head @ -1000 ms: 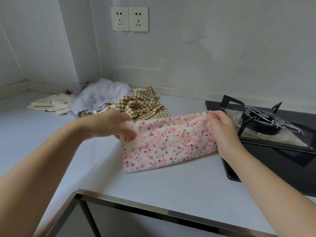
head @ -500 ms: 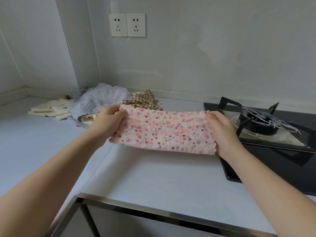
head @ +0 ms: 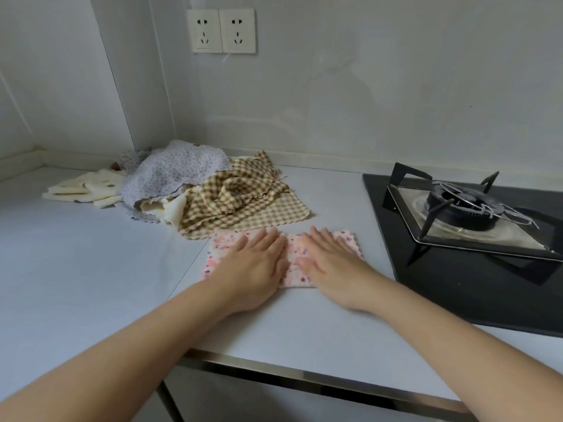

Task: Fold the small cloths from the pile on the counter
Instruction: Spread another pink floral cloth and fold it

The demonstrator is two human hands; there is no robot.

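Observation:
A pink dotted cloth [head: 293, 257] lies folded and flat on the white counter [head: 91, 269]. My left hand [head: 256, 266] and my right hand [head: 329, 263] rest palm down on it, side by side, fingers straight and apart. Behind it is the pile: a brown checked cloth [head: 240, 196] crumpled on top of a flat checked one, a white cloth with small purple flowers [head: 170, 175], and cream cloths [head: 88, 187] at the far left.
A black gas hob [head: 475, 239] with a burner and pan support [head: 463, 205] sits just right of the cloth. The counter's metal front edge [head: 304, 379] runs below my arms. Two wall sockets [head: 224, 30] are above the pile.
The pink cloth was held stretched in the air between both hands. It now lies flat on the counter, and both hands have let go and press down on it.

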